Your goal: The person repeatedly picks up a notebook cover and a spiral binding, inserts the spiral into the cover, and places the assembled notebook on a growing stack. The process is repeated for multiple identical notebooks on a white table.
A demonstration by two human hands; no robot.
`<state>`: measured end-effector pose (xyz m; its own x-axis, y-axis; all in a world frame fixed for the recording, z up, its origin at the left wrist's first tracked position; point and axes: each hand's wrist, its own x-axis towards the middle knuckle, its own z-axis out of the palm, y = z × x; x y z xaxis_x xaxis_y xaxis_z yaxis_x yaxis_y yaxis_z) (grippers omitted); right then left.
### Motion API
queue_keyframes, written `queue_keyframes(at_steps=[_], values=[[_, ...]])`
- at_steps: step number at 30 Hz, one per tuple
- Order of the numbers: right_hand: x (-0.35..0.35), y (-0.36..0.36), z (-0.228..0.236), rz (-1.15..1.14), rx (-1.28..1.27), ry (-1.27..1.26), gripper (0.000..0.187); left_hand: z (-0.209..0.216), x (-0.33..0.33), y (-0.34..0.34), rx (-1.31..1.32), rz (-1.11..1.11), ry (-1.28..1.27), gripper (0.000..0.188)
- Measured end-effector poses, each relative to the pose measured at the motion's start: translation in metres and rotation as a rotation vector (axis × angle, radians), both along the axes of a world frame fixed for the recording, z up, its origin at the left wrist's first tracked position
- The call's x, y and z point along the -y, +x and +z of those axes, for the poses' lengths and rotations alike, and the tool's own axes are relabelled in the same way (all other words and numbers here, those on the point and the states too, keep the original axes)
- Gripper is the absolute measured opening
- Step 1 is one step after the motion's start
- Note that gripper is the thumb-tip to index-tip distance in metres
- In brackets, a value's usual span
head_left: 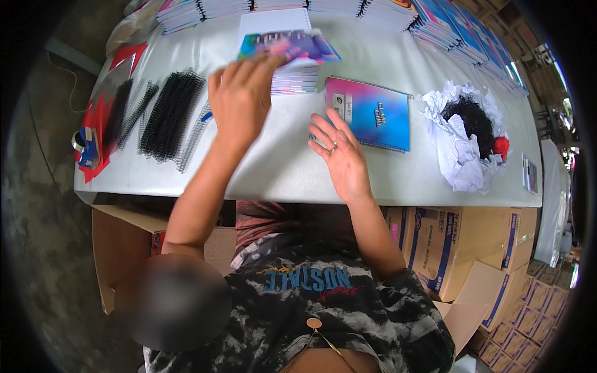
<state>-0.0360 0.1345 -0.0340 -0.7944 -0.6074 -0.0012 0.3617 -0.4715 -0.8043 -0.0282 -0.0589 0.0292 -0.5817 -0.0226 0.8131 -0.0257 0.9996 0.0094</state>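
My left hand (241, 96) reaches over a stack of notebooks (295, 81), its fingers closed at the near edge of a blue, purple and pink notebook cover (311, 47). Motion blurs the cover, and the hand hides part of it. White pages (273, 22) lie just beyond. Palm up and fingers spread, my right hand (343, 158) holds nothing. It is next to a spiral notebook (382, 118) with a pink-to-blue cover, lying flat on the white-covered table (280, 168).
Black binding coils (169, 115) lie at left, near red sheets (102, 118) and a tape dispenser (88, 149). Crumpled white paper (451, 146) holds tangled black coil scraps (469, 124) at right. Notebook stacks (448, 31) line the far edge. Cardboard boxes (457, 239) stand below.
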Motion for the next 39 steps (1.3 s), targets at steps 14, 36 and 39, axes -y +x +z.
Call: queue_keyframes(at_steps=[14, 36, 39], values=[[0.001, 0.006, -0.051, 0.035, 0.042, 0.037, 0.039, 0.004, 0.059, -0.05, 0.67, -0.166, 0.228, 0.033], [-0.035, -0.003, 0.02, -0.113, -0.493, 0.179, 0.027, -0.046, 0.015, 0.087, 0.277, -0.489, 1.584, 0.051], [-0.033, -0.008, 0.007, -0.082, -0.508, 0.25, 0.025, -0.084, -0.001, 0.09, 0.377, -0.496, 1.679, 0.035]])
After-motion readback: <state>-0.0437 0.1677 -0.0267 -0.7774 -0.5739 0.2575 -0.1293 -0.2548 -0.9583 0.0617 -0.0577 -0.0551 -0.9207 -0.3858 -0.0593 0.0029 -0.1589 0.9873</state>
